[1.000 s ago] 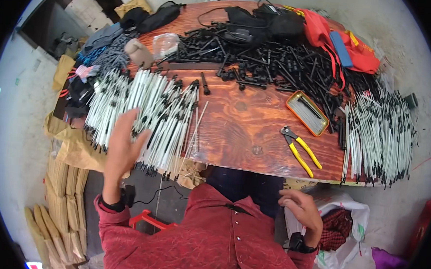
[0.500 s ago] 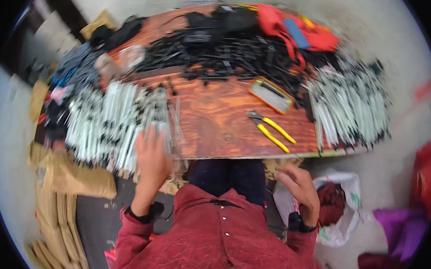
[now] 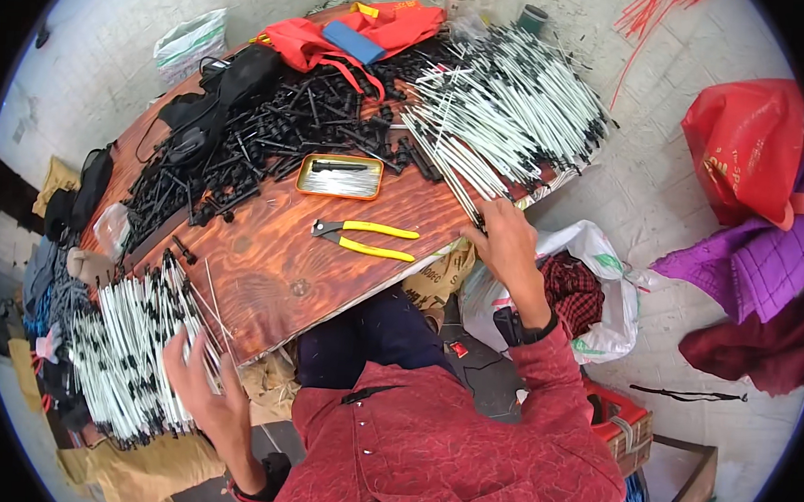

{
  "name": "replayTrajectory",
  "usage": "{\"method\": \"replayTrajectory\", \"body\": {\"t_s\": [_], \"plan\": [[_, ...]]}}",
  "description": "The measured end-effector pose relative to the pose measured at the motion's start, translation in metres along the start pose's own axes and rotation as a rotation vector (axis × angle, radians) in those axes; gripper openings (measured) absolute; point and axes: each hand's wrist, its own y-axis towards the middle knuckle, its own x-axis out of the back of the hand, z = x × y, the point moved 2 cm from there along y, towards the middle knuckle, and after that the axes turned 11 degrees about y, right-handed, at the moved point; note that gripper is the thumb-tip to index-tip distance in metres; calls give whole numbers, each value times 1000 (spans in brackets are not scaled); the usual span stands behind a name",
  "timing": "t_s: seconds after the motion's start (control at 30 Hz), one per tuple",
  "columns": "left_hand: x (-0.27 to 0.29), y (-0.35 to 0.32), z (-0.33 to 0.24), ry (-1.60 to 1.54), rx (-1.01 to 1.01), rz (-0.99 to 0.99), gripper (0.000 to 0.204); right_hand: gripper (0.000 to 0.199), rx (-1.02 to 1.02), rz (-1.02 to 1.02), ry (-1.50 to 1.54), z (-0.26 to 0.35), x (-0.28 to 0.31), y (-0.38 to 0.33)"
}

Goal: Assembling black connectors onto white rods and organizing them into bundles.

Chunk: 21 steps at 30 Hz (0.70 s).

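My right hand (image 3: 509, 250) is at the table's front edge, its thumb and forefinger closing round the black-tipped near end of a thin white rod (image 3: 451, 176). That rod lies at the near side of a large heap of similar white rods (image 3: 528, 103). My left hand (image 3: 208, 391) hovers with fingers spread, beside a second pile of white rods with black fittings (image 3: 129, 346). Nothing shows in that hand. Between the hands, yellow-handled cutting pliers (image 3: 366, 238) lie on the brown wooden table (image 3: 282, 286), and behind them sits an orange-rimmed tin (image 3: 342, 177) holding fine pale pins or wires.
Black plastic parts (image 3: 290, 122) cover the back of the table, with a red cloth bag (image 3: 390, 37) beyond them. White sacks (image 3: 606, 262) holding checked cloth stand below the right edge. At far right are a red bag (image 3: 748, 146) and purple cloth (image 3: 747, 260).
The view has turned to the right. My right hand has moved from beside the table's edge onto the ends of the right-hand rods. My left hand has drawn back from the left pile.
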Motion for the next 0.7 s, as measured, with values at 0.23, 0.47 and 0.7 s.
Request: {"method": "replayTrajectory", "body": {"t_s": [0.23,0.47,0.7], "plan": [[-72,19,-71,-617,-168,356,29,23,-542,425,727,-54,-10,5],[-113,37,-81,-854,-65,632,32,26,-700,400,1277,-47,6,-4],[-130,62,-89,-1504,472,462,51,19,-610,747,1210,16,-25,-57]]}}
